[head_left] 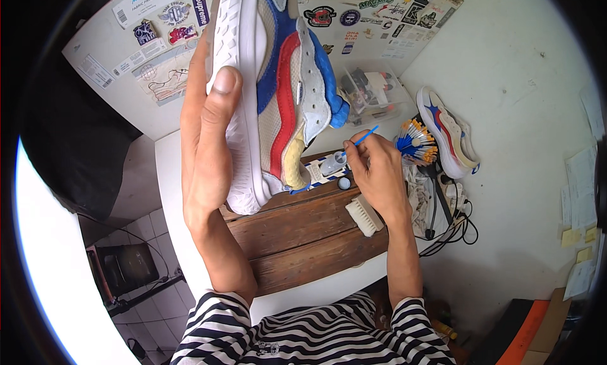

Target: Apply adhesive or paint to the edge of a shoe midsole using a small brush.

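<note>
My left hand (215, 131) grips a sneaker (288, 99) by its white sole, thumb across the sole's edge. The shoe is held up on its side, with blue, red, grey and pale yellow panels facing right. In my right hand (376, 169) is a thin blue stick (366, 135), pinched between the fingers; its lower end is at the mouth of a small clear bottle (332, 163). Whether that end is a brush tip I cannot tell. Beside the bottle lies a round cap (344, 183). A cream-bristled scrub brush (364, 216) rests below my right hand.
A wooden board (303, 238) covers part of the white table. The matching sneaker (447, 131) leans at the right, next to a bundle of blue-handled brushes (417, 142). Behind is a clear plastic box (370, 93). Black cables (465, 223) hang at the right edge.
</note>
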### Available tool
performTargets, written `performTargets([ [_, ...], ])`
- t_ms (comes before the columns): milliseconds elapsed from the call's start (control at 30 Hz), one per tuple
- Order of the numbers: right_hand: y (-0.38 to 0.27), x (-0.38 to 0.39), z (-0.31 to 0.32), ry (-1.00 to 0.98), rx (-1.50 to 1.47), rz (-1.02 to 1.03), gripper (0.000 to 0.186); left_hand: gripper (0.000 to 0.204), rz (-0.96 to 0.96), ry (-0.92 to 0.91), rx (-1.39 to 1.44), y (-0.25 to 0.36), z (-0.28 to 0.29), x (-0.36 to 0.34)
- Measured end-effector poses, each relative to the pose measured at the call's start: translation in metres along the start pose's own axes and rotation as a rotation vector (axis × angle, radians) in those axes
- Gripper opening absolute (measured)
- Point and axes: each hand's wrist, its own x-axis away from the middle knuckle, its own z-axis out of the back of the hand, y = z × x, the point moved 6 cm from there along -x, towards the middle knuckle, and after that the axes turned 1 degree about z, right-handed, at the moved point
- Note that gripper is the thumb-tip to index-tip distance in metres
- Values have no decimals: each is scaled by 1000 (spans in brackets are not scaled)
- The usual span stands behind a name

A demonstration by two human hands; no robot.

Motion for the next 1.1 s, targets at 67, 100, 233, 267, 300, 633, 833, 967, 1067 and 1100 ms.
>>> performTargets([
  [67, 1, 0, -2, -10, -5, -20, 11, 81, 4, 6, 63, 2, -3, 1],
  [100, -2, 0, 1, 34, -11, 3, 11, 81, 5, 6, 64, 3, -3, 1],
  [233, -10, 1, 16, 88, -21, 3, 11, 81, -23, -25, 62, 5, -5, 1],
  [267, -10, 1, 19, 89, -20, 3, 11, 81, -20, -23, 54, 5, -5, 1],
  [300, -9, 2, 21, 78, -29, 5, 10, 81, -21, -24, 56, 6, -5, 1],
  [633, -14, 7, 38, 76, -49, -83, 9, 77, -63, -26, 41, 14, -8, 2],
  [833, -20, 12, 33, 75, -56, 103, 8, 77, -73, -27, 45, 13, -10, 2],
  [967, -17, 17, 32, 6, -23, 100, 10, 76, -72, -31, 39, 14, -9, 1],
  [1067, -17, 20, 36, -10, 5, 84, 12, 77, -81, -36, 41, 15, -9, 1],
  [1100, -17, 21, 39, 20, -4, 98, 13, 77, -83, -37, 42, 15, -10, 2],
])
